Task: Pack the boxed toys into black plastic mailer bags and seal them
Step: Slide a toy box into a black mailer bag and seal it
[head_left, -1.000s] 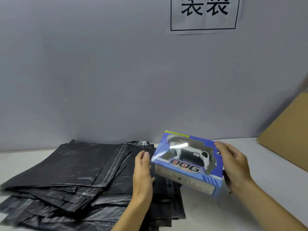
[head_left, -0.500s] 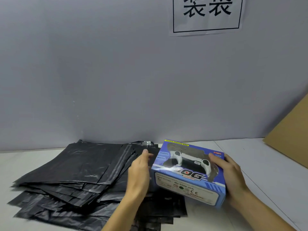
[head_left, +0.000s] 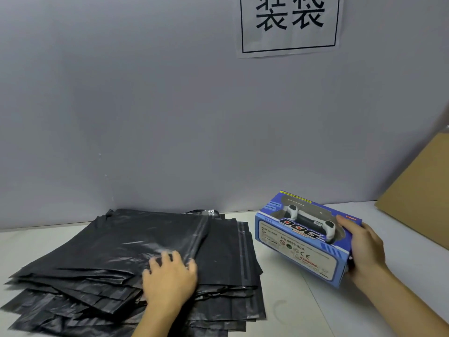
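Note:
A blue toy box (head_left: 306, 237) with a clear window and a white robot dog inside is tilted just above the white table, right of centre. My right hand (head_left: 364, 249) grips its right end, thumb on top. A stack of black plastic mailer bags (head_left: 136, 242) lies spread on the left half of the table. My left hand (head_left: 170, 278) rests on the top bag near its sealing strip, with its fingers bent onto the plastic. The box is a little to the right of the stack and does not touch it.
A grey wall stands right behind the table, with a white paper sign (head_left: 289, 23) taped high on it. A brown cardboard sheet (head_left: 422, 188) leans at the far right. Bare white table top (head_left: 303, 312) lies in front of the box.
My left hand has let go of the box's left end and dropped onto the bag stack. The right hand alone now carries the box, shifted right and off the bags.

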Available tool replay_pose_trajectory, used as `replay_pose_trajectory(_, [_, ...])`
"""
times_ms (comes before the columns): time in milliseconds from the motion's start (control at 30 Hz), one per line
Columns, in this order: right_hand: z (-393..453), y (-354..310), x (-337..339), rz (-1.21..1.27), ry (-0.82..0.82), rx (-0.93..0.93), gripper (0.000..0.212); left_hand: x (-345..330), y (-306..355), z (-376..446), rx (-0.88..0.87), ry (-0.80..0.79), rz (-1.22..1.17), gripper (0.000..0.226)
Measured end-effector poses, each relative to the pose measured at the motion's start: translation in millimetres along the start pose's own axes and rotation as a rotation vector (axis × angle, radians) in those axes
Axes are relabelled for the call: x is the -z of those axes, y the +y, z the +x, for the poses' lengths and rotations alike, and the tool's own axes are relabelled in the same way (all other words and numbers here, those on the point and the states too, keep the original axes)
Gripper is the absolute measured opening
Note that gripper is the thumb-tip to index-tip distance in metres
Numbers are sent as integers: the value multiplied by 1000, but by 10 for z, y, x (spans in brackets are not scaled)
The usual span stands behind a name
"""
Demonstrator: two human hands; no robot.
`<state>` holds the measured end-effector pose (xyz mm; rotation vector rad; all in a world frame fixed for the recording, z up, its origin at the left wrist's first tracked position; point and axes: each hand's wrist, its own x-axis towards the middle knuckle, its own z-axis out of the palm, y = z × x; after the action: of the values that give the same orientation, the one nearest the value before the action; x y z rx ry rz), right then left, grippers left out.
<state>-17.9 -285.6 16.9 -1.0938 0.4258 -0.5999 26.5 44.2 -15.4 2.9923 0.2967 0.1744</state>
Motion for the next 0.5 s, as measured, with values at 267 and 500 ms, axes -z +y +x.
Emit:
replay_pose_trajectory(267, [90,-4,107,-4,81,-4,20,-94,706,-552,-398,0,12,49])
replay_pose_trajectory(500, [95,-12,122,-16,120,-43,29,-75,576,-461,-491,53,-69,39])
